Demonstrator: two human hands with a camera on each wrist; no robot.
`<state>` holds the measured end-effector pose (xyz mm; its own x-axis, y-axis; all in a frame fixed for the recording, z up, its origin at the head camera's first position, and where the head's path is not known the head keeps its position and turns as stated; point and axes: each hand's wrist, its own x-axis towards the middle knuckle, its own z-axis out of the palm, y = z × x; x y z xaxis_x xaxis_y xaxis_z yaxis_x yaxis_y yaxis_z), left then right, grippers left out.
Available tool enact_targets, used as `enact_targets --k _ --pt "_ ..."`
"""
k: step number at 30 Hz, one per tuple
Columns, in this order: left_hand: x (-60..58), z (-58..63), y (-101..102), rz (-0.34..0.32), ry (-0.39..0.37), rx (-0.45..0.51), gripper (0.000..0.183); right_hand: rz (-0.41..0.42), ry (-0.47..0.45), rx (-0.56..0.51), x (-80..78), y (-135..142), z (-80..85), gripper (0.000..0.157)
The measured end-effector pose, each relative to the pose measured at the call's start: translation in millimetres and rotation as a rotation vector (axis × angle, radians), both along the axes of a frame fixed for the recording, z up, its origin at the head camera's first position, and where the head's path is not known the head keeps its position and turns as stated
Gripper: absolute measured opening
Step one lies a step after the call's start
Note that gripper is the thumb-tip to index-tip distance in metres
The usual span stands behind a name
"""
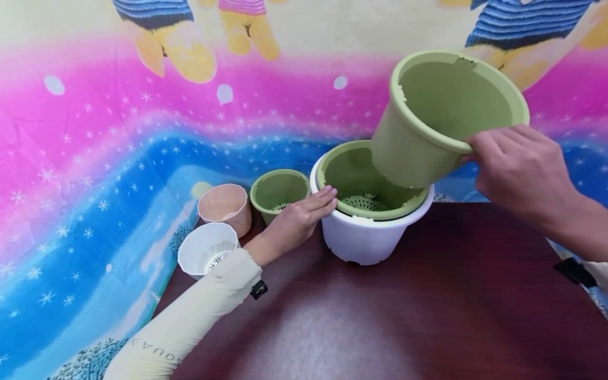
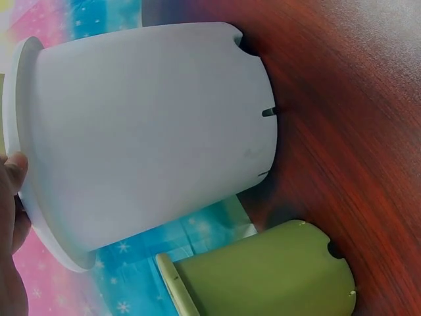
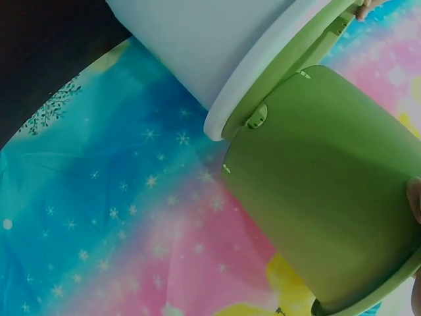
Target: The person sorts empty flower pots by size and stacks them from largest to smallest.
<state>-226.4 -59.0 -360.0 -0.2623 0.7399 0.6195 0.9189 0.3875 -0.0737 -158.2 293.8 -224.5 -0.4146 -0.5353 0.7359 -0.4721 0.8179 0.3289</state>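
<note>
Apparently, from the head view, midway through nesting or unstacking the big pots, with no telling which. Has the inner green pot (image 1: 344,169) seated in the large white pot (image 1: 361,243). Grips the raised green pot (image 1: 413,142) by its rim in the right hand (image 1: 524,174), tilted over the inner one's mouth and not seated. Holds the rim of the white one with the left hand (image 1: 296,216), fingers laid over its edge. Leaves the small green pot (image 1: 277,190), peach pot (image 1: 223,200) and small white pot (image 1: 195,248) standing separately to the left, un-nested. Stands on a dark reddish-brown table (image 1: 361,316), glossy at the front, backed by a pink-and-blue printed cloth (image 1: 57,184) that hides any room beyond.

In the left wrist view, shows digits against the white rim's outside, and streaky wood grain below.

In the right wrist view, shows the raised pot's base overlapping the nested rims; cannot tell whether touching. Shows fingertips at its rim, and snowflake-patterned cloth past the dark table edge.
</note>
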Motion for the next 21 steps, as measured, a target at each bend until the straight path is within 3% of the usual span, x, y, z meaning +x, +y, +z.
enact_targets --k 9,21 --pt "-0.2 -0.3 1.1 -0.001 0.001 -0.003 0.041 0.035 0.022 0.009 -5.0 -8.4 0.9 0.012" --pt "0.8 0.5 2.1 0.019 0.072 -0.012 0.043 0.103 0.037 -0.014 -9.8 -18.4 -3.7 0.011"
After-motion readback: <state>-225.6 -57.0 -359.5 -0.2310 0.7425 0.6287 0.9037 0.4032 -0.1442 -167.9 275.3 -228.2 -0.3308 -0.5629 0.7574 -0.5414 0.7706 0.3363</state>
